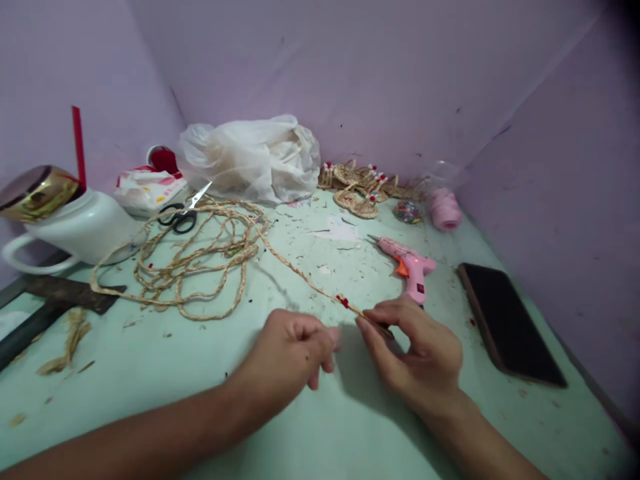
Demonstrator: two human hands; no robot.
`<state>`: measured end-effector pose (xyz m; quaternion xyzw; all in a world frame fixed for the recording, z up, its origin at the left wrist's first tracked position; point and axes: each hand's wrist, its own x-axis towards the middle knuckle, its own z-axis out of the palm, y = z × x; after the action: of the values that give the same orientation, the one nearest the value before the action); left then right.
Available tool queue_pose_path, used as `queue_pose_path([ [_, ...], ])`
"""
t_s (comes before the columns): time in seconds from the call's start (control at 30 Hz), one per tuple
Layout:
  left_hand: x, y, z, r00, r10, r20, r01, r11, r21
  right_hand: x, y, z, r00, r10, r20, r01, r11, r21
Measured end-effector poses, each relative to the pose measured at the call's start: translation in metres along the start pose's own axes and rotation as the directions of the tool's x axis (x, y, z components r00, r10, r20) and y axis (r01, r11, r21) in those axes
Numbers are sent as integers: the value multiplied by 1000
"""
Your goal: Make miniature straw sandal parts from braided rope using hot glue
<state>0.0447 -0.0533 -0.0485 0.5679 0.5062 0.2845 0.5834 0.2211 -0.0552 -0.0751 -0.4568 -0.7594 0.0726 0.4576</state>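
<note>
My right hand (420, 360) pinches the end of a braided straw cord (300, 272) between thumb and fingers, where the cord forms a flat brown piece, partly hidden. Just beyond those fingertips, small red bits (343, 302) sit on the cord. From there it runs back to a loose, tangled heap at the left. My left hand (295, 350) is beside the right one, apart from the cord, with its fingers curled together. Its fingertips are slightly blurred, and whatever they may hold is hidden. A pink glue gun (413, 270) lies beyond my right hand.
Black-handled scissors (185, 217) touch the heap. At left are a white teapot-like vessel (95, 227) and a hammer (65, 297). A plastic bag (255, 160), woven straw pieces (357, 193) and pink yarn (445, 210) line the back. A phone (510, 320) lies at right.
</note>
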Motion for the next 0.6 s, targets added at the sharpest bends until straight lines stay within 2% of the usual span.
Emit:
queue_pose_path([
  [0.03, 0, -2, 6, 995, -103, 19, 104, 987, -123, -1, -2, 0, 999, -52, 4, 52, 998, -35],
  [0.1, 1, -6, 14, 981, -194, 0, 185, 935, -301, -3, -5, 0, 990, -133, 56, 137, 988, -74],
  [0.27, 5, -10, 12, 976, -204, -74, 149, 880, -452, -4, -11, 2, 973, -162, 167, 176, 982, -72],
  [0.47, 8, -13, 10, 970, -228, -90, 160, 867, -472, -3, -16, 5, 947, -217, 235, 250, 960, -122],
  [0.6, 9, -10, 8, 965, -245, -98, 186, 894, -409, -3, -15, -3, 927, -265, 265, 287, 957, -47],
])
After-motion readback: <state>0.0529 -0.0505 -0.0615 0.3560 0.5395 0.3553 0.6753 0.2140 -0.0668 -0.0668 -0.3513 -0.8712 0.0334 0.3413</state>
